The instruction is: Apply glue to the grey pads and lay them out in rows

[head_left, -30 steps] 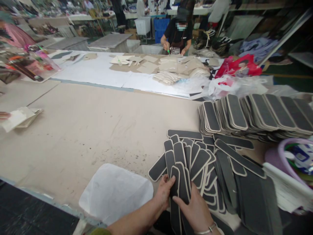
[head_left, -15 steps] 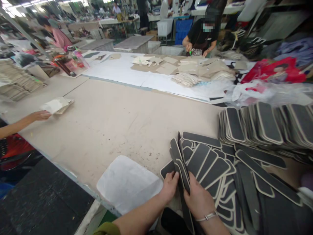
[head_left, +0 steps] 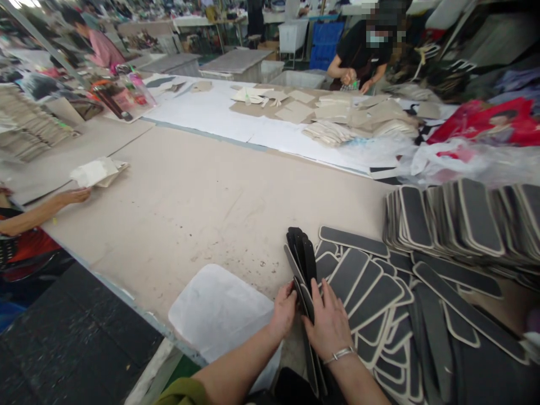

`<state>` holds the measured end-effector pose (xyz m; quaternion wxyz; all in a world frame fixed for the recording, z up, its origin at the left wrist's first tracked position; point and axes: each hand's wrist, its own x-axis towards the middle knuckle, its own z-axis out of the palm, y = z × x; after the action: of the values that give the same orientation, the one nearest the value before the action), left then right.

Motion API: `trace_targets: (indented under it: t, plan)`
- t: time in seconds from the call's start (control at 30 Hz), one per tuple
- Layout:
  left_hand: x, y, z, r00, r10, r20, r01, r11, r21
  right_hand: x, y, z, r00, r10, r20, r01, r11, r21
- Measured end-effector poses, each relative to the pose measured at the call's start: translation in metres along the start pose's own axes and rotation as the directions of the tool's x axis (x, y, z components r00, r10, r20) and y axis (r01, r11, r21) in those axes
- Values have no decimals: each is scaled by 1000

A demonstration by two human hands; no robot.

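Note:
A narrow bundle of long dark strips with rounded ends (head_left: pixel 304 253) stands on edge, fanned out at its far end. My left hand (head_left: pixel 283 310) is closed round its left side, thumb and fingers pinching the strips. Along the right side, my right hand (head_left: pixel 329 323), with a bracelet at the wrist, touches the bundle with fingers stretched and spread. Right beside it lies a spread pile of dark pieces with pale edges (head_left: pixel 363 287). Left of my hands is a whitish rounded sheet (head_left: pixel 219 315). The lower end of the bundle is partly hidden by my right hand.
Upright stacks of dark pale-edged panels (head_left: pixel 476 216) stand at the right of the table (head_left: pixel 189 185). At the left, another person's hand (head_left: pixel 78 195) touches cream pieces (head_left: pixel 99 171). Across the table a masked person (head_left: pixel 363 62) works by beige pieces. A red bag (head_left: pixel 485 121) lies far right.
The strips have fanned apart at the far end, showing several dark tips. My right hand has loosened from its grip and spread its fingers; my left hand stays on the bundle. The view shifted slightly.

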<state>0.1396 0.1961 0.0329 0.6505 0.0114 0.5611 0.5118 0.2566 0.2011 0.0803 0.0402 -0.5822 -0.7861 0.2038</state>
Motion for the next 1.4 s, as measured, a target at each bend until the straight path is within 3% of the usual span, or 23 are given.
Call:
trace_targets:
  t: [0.13, 0.3, 0.47, 0.67, 0.9, 1.03, 1.13, 1.33, 1.4]
  plan:
    - [-2, 6, 3, 993, -67, 101, 65, 998, 20, -8, -5, 12, 997, -60, 56, 53, 992, 113]
    - [-4, 4, 22, 966, -99, 237, 47, 975, 215, -16, 8, 15, 996, 92, 10, -92, 968, 234]
    - [2, -1, 37, 986, -64, 156, 14, 952, 307, -5, 24, 7, 973, 227, -50, -209, 949, 235]
    - [17, -2, 27, 994, 90, 53, -104, 924, 369, 14, 20, 0, 966, 231, 114, -253, 935, 249]
    - [15, 0, 35, 988, 53, 145, -104, 921, 374, 8, 24, 2, 983, 180, -37, -176, 981, 86]
    - [12, 0, 33, 987, 19, 161, -67, 952, 299, 4, 39, 6, 982, 186, -2, -184, 971, 154]
    - [13, -1, 28, 994, -28, 105, -7, 949, 315, 6, 46, 5, 976, 216, 12, -216, 964, 158]
    - [15, -4, 22, 977, 51, 206, -122, 929, 349, 8, 64, -23, 959, 278, -50, -265, 946, 184]
    - [16, -4, 21, 981, 21, 193, -98, 912, 398, 3, 72, -40, 942, 322, -93, -301, 935, 190]
